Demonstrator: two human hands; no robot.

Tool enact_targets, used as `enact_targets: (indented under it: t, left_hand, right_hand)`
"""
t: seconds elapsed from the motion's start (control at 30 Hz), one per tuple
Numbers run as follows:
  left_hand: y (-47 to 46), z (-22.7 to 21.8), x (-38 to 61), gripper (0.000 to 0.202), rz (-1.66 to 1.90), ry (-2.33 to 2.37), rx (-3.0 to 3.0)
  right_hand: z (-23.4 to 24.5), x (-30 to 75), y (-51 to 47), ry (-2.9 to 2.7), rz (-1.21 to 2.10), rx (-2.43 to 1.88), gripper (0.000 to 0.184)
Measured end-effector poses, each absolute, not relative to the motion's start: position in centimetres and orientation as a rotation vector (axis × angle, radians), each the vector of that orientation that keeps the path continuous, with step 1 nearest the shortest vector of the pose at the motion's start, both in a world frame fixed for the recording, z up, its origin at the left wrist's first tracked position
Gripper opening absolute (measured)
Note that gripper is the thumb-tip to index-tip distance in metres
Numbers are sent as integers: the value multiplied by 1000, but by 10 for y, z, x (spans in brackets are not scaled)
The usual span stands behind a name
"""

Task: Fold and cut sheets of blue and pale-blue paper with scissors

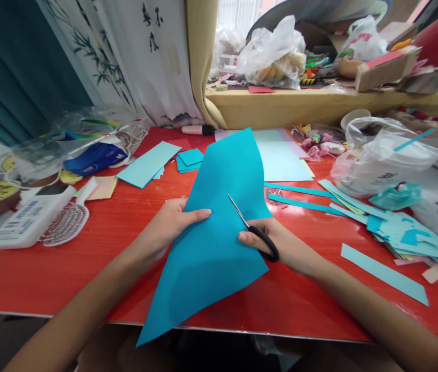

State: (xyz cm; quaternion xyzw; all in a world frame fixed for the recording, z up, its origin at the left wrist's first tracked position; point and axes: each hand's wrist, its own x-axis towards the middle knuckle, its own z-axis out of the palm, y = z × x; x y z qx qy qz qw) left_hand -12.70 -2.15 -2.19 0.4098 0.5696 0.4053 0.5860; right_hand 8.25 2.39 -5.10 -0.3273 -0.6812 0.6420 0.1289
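Note:
A large sheet of blue paper (pixel 219 258) is held up over the red table, bent and tilted, its lower left corner past the front edge. My left hand (pixel 174 222) pinches its left side, thumb on top and fingers behind. My right hand (pixel 267 237) holds black-handled scissors (pixel 263 243) and touches the sheet's right side. The scissor blades lie across the face of the paper, pointing up and left. They look closed, and no cut shows beside them. Fingers of both hands are partly hidden by the sheet.
On the red table (pixel 87 279), light blue paper pieces (pixel 151 163) and small blue squares (pixel 190 159) lie behind the sheet. Paper strips (pixel 304 204) and scraps (pixel 412 235) are at right, near a plastic-bagged tub (pixel 385 160). A hairbrush (pixel 67 222) and white bottle (pixel 28 217) lie left.

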Motion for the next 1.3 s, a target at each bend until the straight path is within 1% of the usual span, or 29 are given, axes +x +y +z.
enact_targets:
  t: [0.2,0.4,0.77,1.0,1.3]
  left_hand:
    - [-21,-25,-127,39,897,1267,973]
    - [-21,-26,-127,43,885,1258,966]
    - [-22,-28,-128,42,899,1259,968]
    - [-22,-28,-127,36,880,1239,976]
    - [-21,-30,-126,35,875,1245,977]
  right_hand:
    - [-53,81,26,-2005,1783,-1034,42]
    - [-51,81,24,-1986,1800,-1026,42]
    - [-56,81,23,-1916,1852,-957,37]
    - [-55,79,22,-1838,1898,-1038,36]
    - [-57,79,21,-1863,1855,-998,34]
